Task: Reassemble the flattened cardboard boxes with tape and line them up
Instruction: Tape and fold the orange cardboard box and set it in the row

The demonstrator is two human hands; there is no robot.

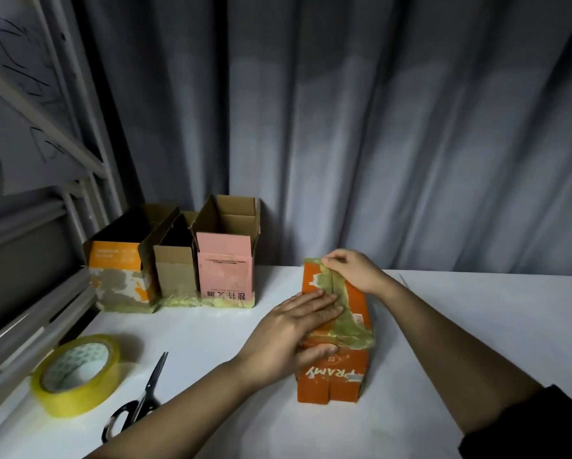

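An orange cardboard box [331,382] marked PRAMY lies on the white table [476,326], its flaps upward and covered with yellowish tape [347,329]. My left hand [291,329] lies flat on the box top, fingers spread, thumb on the near face. My right hand [351,268] pinches the tape's far end at the box's far edge. Three open boxes stand in a row at the back left: an orange and white box [119,276], a plain brown box [175,270] and a pink box [226,273].
A roll of yellow tape [76,374] lies at the front left, with black-handled scissors [139,399] beside it. A grey curtain [377,127] hangs behind the table. A metal frame [46,193] runs along the left side.
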